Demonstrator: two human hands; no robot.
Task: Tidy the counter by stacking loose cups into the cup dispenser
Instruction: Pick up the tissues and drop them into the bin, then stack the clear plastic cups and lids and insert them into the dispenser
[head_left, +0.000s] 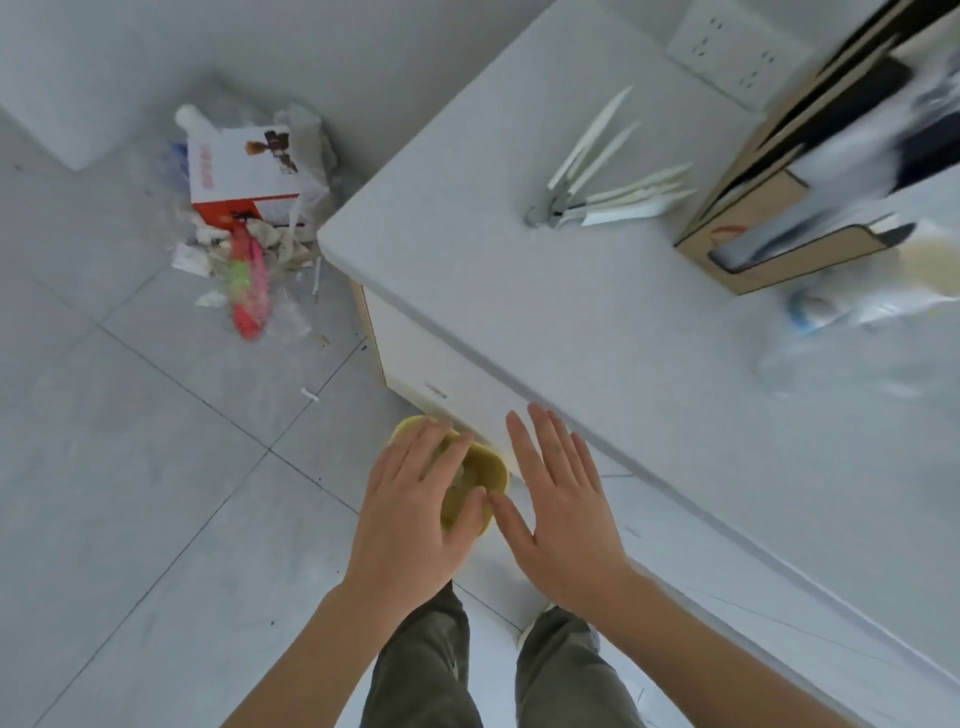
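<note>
My left hand (410, 512): spread flat, empty.
My right hand (561, 499): spread flat, empty.
Counter (571, 312): two o'clock.
Progress: no cups or dispenser discernible; stacking unstarted.

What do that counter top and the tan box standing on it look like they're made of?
The counter top looks like pale grey laminate or stone, matte, judging by its even, dull surface. The tan box looks like plain cardboard: brown faces, thin folded edges. Blur leaves both uncertain.
</note>
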